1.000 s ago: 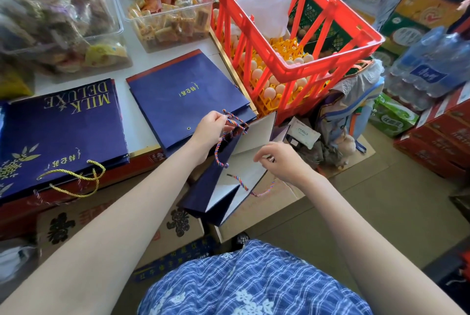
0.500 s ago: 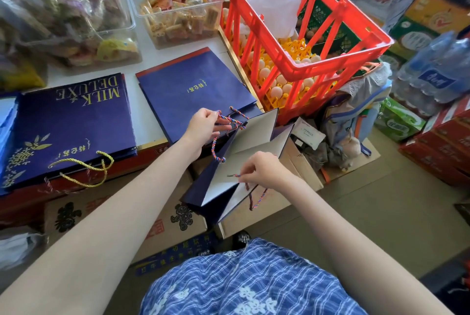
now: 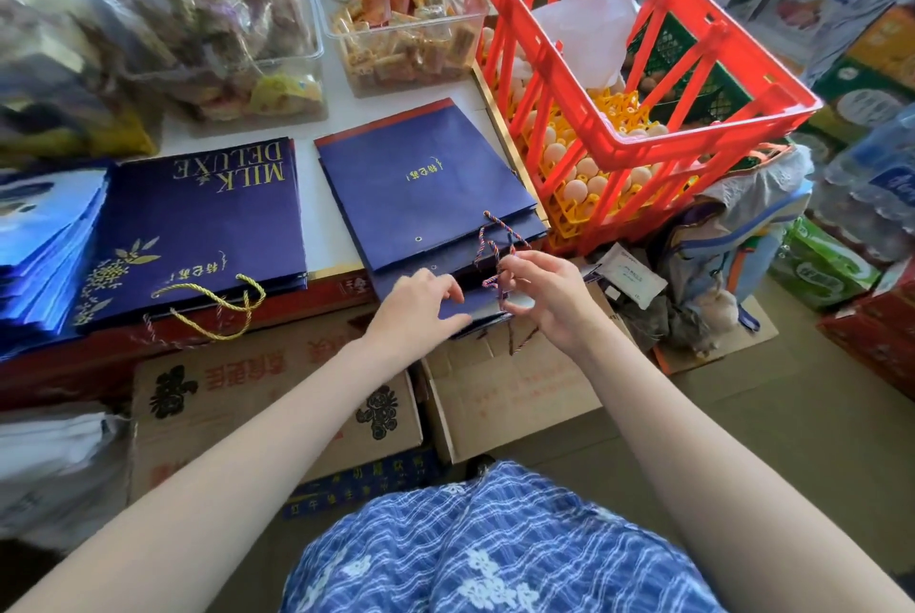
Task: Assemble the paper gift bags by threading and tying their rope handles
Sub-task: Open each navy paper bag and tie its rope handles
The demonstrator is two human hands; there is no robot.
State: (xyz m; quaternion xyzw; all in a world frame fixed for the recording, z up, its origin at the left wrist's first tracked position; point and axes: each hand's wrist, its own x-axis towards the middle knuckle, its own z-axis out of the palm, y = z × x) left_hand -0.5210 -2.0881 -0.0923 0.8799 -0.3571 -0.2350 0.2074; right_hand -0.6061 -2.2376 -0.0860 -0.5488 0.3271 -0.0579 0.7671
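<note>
Since a moment ago the bag (image 3: 460,308) has been laid flat — left hand (image 3: 421,300) pressing it open-fingered, right hand (image 3: 547,295) pinching the rope (image 3: 495,248) toward one o'clock — so keep the rope taut while knotting beside the stack (image 3: 426,186).

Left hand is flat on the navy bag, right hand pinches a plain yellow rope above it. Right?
Not quite. In the head view the left hand rests on the navy bag, but the right hand pinches a multicoloured rope, not yellow.
</note>
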